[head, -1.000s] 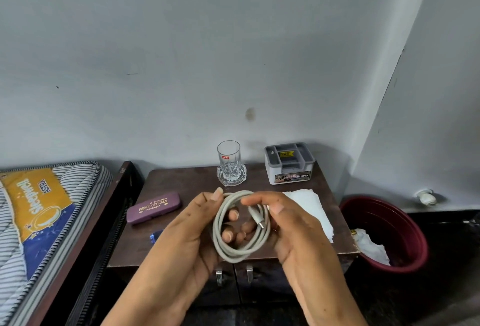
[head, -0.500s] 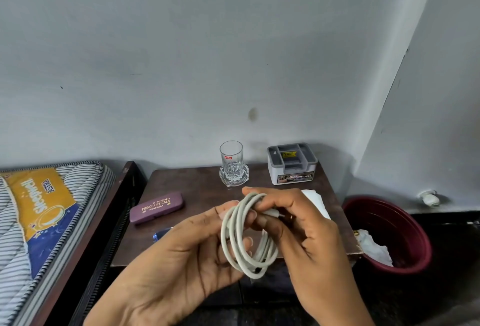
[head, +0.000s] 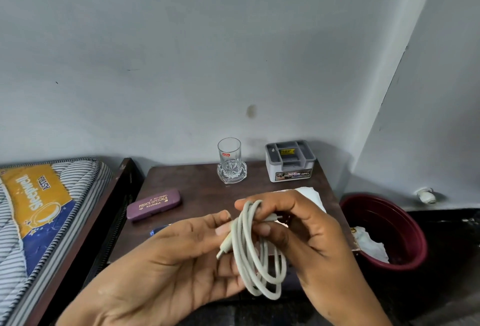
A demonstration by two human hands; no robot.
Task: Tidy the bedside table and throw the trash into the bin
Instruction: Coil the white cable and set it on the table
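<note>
White cable coil (head: 255, 255): gripped by left hand (head: 166, 268), pinched at top by right hand (head: 306, 234), held over dark surface (head: 197, 190).

Coiled cable (head: 249, 253) between left hand (head: 168, 268) and right hand (head: 311, 234): matt off-white plastic; beyond them, bedside table (head: 197, 190): dark wood, dull sheen; tumbler (head: 229, 156): glossy cut glass.

White cable (head: 241, 255), coiled in loops, held up, plug end protruding.

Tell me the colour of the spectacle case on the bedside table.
Purple, with gold lettering on its lid; the spectacle case shows in the head view.
</note>
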